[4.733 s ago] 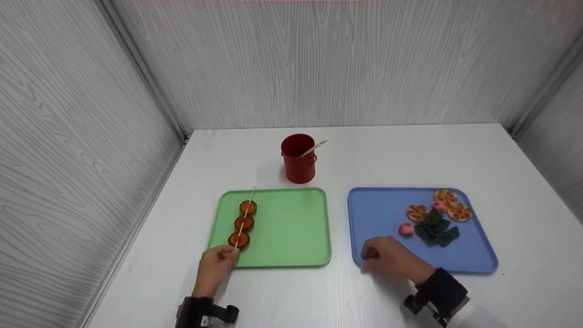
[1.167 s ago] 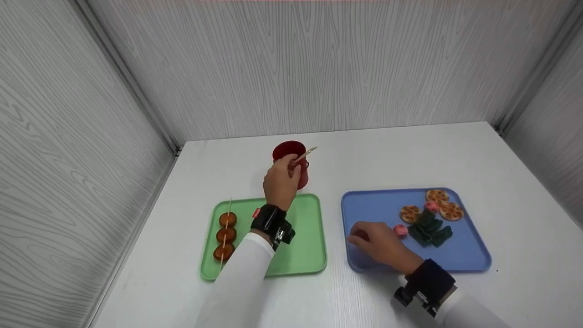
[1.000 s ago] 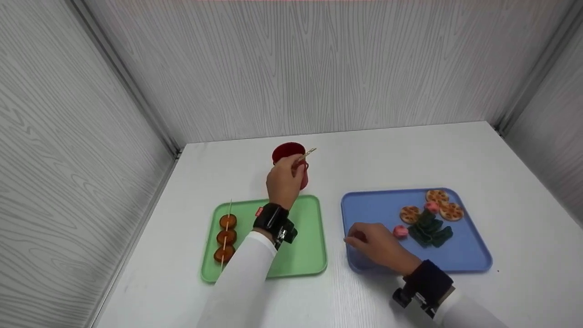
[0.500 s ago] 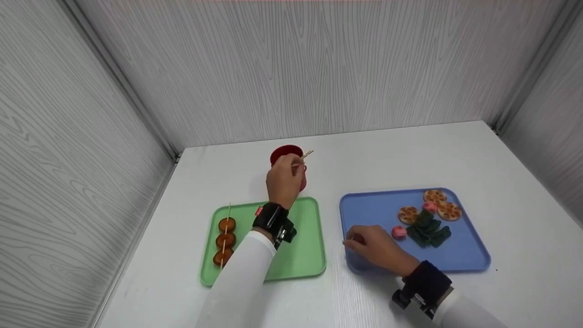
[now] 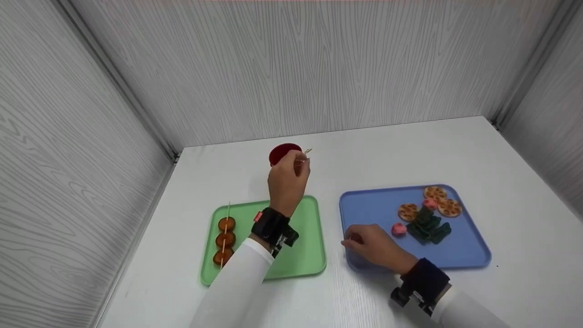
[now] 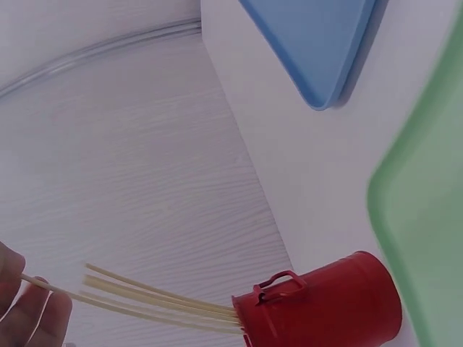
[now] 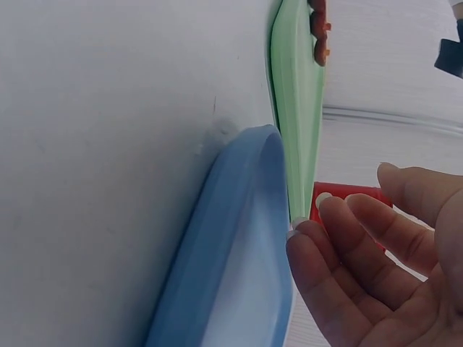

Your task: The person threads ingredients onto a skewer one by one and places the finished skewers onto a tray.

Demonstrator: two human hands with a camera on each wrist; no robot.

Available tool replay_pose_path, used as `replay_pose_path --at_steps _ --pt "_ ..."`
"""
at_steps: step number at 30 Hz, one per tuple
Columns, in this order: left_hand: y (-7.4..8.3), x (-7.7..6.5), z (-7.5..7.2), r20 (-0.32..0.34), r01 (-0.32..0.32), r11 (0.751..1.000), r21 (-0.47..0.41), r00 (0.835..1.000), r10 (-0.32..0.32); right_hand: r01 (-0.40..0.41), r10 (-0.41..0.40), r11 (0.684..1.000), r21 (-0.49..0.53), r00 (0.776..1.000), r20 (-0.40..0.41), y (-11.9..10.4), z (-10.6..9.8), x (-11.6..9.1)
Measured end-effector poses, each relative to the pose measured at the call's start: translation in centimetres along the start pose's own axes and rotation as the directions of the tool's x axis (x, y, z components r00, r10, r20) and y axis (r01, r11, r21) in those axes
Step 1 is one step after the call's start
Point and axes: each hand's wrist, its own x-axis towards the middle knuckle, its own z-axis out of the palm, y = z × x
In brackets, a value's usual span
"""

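My left hand point(image 5: 287, 184) is at the red bucket point(image 5: 281, 154), which it partly hides in the head view. In the left wrist view its fingers point(image 6: 54, 318) pinch the upper end of a thin wooden skewer point(image 6: 108, 306). That skewer's lower end is still at the bucket's mouth, beside several other skewers point(image 6: 155, 295). My right hand point(image 5: 378, 246) hovers over the near left corner of the blue tray point(image 5: 369, 205); its fingers are loosely curled and hold nothing. Three round brown slices point(image 5: 226, 240) threaded on a skewer lie along the left side of the green tray point(image 5: 300, 246).
On the blue tray's right half are lotus root slices point(image 5: 408, 212), pink pieces point(image 5: 399, 229) and dark green leaves point(image 5: 427, 228). Grey wood-grain panels point(image 5: 296, 68) rise behind and at both sides of the white table point(image 5: 387, 159).
The left hand let go of the threaded skewer, which now lies on the green tray, and went to the bucket. Lately it has risen slightly, pinching a skewer. The right hand has barely moved.
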Motion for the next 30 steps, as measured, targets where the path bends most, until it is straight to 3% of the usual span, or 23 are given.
replay_pose_path --at_steps 5,12,20,27,30 --pt "1.4 -0.1 -1.0 -0.061 -0.091 0.994 -0.063 0.994 0.087 0.001 -0.001 1.000 0.000 1.000 -0.008 -0.2 -0.1 0.1" --pt "3.2 -0.7 -2.0 -0.105 -0.167 0.973 -0.163 0.983 0.151 -0.016 0.017 0.999 0.032 0.999 -0.030 -0.5 -0.2 0.7" --pt "4.4 -1.3 -3.0 -0.172 -0.297 0.942 -0.156 0.947 0.270 -0.017 0.023 0.994 0.112 0.999 -0.047 -1.0 -0.2 0.9" --pt "5.2 -1.7 -4.1 -0.210 -0.369 0.908 -0.201 0.921 0.328 -0.017 0.026 0.985 0.173 0.999 -0.048 -1.1 0.0 1.0" --pt "5.6 -1.9 -4.2 -0.211 -0.375 0.894 -0.246 0.921 0.328 -0.050 0.060 0.962 0.270 0.998 -0.030 -1.3 0.0 1.1"
